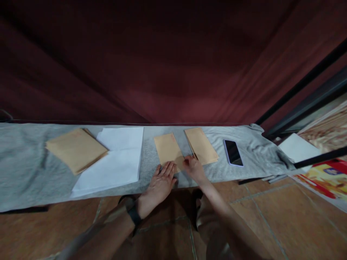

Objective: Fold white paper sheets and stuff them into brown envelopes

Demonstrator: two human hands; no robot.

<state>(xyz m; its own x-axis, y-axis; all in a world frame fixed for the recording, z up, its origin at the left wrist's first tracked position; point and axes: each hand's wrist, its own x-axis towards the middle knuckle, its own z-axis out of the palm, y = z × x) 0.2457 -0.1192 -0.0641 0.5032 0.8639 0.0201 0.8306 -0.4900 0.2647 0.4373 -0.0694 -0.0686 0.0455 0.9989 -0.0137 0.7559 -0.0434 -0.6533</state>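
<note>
Centre envelope: matt brown paper; white sheets, left of centre: smooth paper; table cover: soft grey cloth; phone, right: glossy glass.

Single head cam, looks fwd and down, close over grey cloth surface.

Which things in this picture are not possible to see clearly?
Head view only:
- Near end of the envelope: covered by the left hand and right hand.
- Number of envelopes in the left stack: edges too small to count.
- Phone screen: dark, nothing readable.
- Colourful print: cut by the right edge.
</note>
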